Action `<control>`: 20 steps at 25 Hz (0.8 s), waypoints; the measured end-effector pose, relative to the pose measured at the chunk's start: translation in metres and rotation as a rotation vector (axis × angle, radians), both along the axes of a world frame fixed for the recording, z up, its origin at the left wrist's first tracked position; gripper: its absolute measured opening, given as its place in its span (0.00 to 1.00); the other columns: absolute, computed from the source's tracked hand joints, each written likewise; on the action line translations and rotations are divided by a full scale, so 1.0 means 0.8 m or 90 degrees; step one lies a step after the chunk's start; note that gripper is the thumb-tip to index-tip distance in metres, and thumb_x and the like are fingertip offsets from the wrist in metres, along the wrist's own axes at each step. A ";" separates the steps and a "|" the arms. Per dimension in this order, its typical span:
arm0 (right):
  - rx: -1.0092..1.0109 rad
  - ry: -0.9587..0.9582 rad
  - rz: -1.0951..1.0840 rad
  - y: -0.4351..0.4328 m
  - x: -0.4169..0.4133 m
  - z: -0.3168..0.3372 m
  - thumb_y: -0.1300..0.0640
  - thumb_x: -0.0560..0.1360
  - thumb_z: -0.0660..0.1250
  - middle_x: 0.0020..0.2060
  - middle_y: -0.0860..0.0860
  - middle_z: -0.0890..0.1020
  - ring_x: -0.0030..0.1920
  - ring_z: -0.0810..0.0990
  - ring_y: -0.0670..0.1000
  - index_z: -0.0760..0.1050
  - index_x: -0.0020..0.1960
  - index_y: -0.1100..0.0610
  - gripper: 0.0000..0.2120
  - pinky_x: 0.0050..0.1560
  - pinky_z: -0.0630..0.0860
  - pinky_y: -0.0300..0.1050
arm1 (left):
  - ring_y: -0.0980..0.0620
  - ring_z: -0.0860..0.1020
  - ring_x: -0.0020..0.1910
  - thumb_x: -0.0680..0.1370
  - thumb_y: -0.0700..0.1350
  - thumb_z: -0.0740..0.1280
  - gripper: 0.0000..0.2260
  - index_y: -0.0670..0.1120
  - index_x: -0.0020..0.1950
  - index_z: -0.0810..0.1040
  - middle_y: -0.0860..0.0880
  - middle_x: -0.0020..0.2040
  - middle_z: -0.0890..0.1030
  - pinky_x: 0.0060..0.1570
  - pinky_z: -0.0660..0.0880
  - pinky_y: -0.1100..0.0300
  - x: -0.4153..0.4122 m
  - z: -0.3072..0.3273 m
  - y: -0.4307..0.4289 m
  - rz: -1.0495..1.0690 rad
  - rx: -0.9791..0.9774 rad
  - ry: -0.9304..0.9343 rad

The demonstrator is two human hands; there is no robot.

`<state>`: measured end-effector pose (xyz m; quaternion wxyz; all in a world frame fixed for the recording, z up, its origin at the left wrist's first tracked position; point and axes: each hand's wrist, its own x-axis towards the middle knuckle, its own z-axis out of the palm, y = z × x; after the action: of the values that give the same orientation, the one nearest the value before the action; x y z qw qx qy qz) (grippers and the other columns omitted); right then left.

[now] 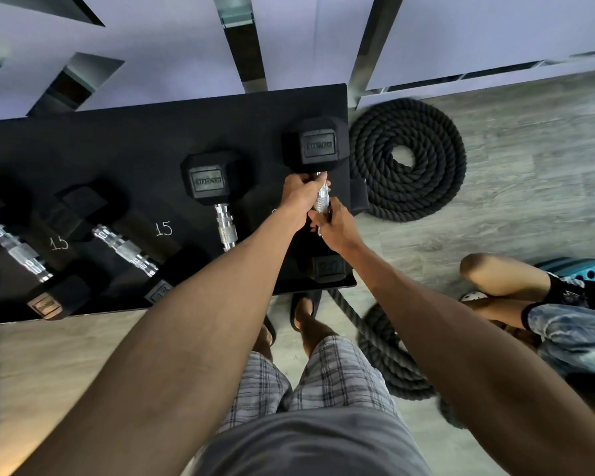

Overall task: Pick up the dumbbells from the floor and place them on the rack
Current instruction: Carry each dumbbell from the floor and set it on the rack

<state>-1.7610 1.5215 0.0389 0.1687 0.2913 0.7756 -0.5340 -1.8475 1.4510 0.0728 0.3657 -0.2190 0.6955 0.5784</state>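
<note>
The black rack [134, 146] fills the left and middle of the frame, its right edge running down just right of centre and its near edge crossing the lower-middle. The dumbbell in hand [315, 146] sits at that far-right end of the rack top, its upper hex head close to the right edge and its lower head [327, 267] near the near-right corner. To its left, a second dumbbell [209, 178] lies on the rack with a bare strip of black surface between the two. Further left, two more dumbbells [124, 247] and [16, 250] lie by chalked numbers.

Right of the rack, a coiled black rope [407, 159] lies on the wood floor, nearly touching the rack's edge; more rope [389, 352] trails below the near corner. At lower right another person's legs [516, 286] are close by.

Both arms reach forward from the bottom of the frame. The left hand [298, 197] is wrapped around the upper part of the chrome handle [322, 199]; the right hand [335, 223] grips the lower part, knuckles just beside the left.
</note>
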 end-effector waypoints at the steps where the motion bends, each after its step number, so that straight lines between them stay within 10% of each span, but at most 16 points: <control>1: 0.000 -0.002 -0.002 -0.001 0.003 -0.002 0.54 0.79 0.66 0.40 0.50 0.81 0.26 0.77 0.34 0.70 0.59 0.60 0.13 0.27 0.68 0.27 | 0.46 0.84 0.49 0.78 0.45 0.68 0.08 0.45 0.40 0.81 0.46 0.46 0.85 0.56 0.80 0.48 0.003 0.000 -0.001 -0.002 -0.003 -0.001; 15: 0.223 0.011 0.044 -0.008 0.054 0.009 0.56 0.77 0.65 0.48 0.54 0.81 0.49 0.79 0.54 0.70 0.58 0.58 0.11 0.44 0.71 0.45 | 0.48 0.80 0.54 0.78 0.49 0.67 0.14 0.40 0.56 0.81 0.47 0.53 0.83 0.60 0.76 0.55 0.037 -0.002 -0.060 -0.215 -0.172 0.092; 20: 0.272 0.020 0.160 -0.035 0.051 0.064 0.57 0.80 0.57 0.43 0.54 0.83 0.43 0.81 0.56 0.74 0.53 0.58 0.09 0.43 0.79 0.51 | 0.43 0.84 0.44 0.79 0.43 0.62 0.10 0.38 0.52 0.80 0.40 0.47 0.84 0.44 0.82 0.53 0.038 0.033 -0.132 -0.359 -0.276 0.096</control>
<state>-1.7203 1.4934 0.0903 0.1560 0.2132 0.9037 -0.3370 -1.8168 1.3452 0.0988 0.4032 -0.0480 0.8603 0.3083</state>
